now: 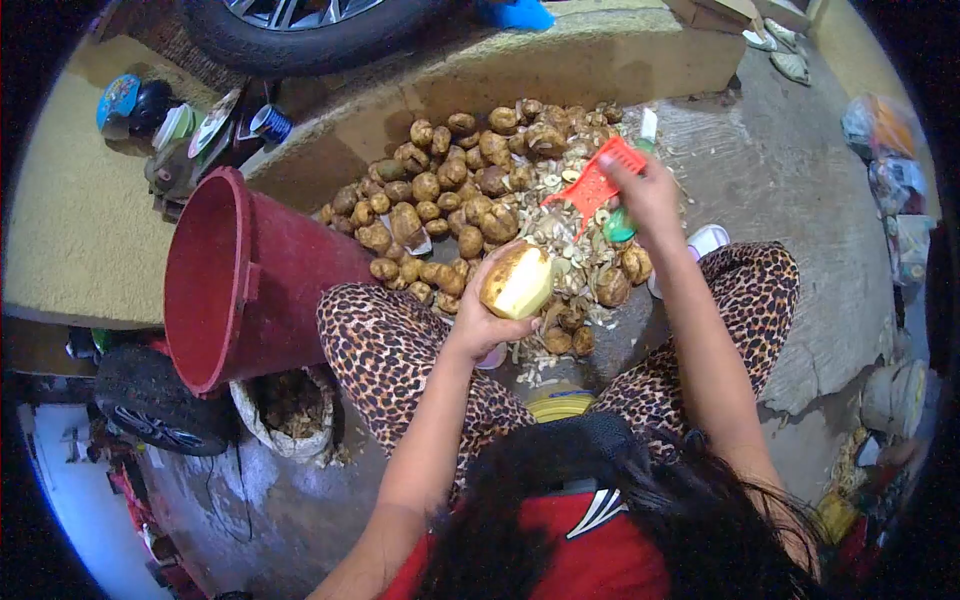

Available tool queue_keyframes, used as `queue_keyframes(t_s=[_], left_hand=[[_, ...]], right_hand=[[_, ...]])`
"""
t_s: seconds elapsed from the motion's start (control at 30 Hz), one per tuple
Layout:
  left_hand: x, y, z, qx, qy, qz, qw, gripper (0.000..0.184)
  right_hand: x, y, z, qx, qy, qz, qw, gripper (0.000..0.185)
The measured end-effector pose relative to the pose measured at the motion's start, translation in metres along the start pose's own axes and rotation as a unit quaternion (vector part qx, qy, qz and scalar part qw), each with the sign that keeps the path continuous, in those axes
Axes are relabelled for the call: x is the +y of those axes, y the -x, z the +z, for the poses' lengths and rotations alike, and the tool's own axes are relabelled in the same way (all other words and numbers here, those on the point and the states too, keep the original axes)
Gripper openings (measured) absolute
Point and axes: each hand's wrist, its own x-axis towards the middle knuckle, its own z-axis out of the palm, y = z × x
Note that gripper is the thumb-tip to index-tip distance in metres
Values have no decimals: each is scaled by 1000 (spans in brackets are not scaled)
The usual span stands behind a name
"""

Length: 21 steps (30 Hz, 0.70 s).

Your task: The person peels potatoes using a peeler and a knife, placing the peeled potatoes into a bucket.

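Note:
In my left hand point(474, 322) rests a large potato point(524, 292), its fingers wrapped round the far side and the thumb in front. Pale yellow flesh shows on the potato's near right side, while brown skin stays on its upper left. My right hand point(652, 205), up and to the right, grips a wide red plastic peeler point(598, 185) with a forked end, held apart from the potato. Below the peeler lie pale peelings point(565, 225) and a green object point(619, 226), partly hidden. Many unpeeled brown potatoes point(450, 190) are heaped on the floor ahead.
To the left a big dark-red bucket point(240, 290) leans on its side toward me. Behind it stands a white sack point(290, 440) with dark contents. A low concrete ledge point(560, 60) with a wheel point(300, 30) borders the heap. Plastic bags point(890, 170) line the right side.

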Motion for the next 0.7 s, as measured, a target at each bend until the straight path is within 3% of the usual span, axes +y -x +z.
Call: queue_keyframes(t_s=[0.13,0.2,0.3,0.4,0.5,0.7], left_hand=[[-4,-1,2,18,24,-2,1000,89],[-3,3,5,27,54,-21,998,88],[-1,8,3,24,68,-28,997,87],[-3,8,0,26,151,-46,987,86],[-1,7,-3,26,147,-41,988,87],[0,13,-1,28,251,-62,966,87]], right_hand=[[-16,19,13,-60,-69,23,996,17],[-24,44,31,-142,-56,64,986,16],[2,35,30,-135,-87,79,984,17],[19,7,7,-36,-52,55,996,14],[17,-3,-1,-1,-176,106,979,13],[21,26,25,-140,-196,157,958,15]])
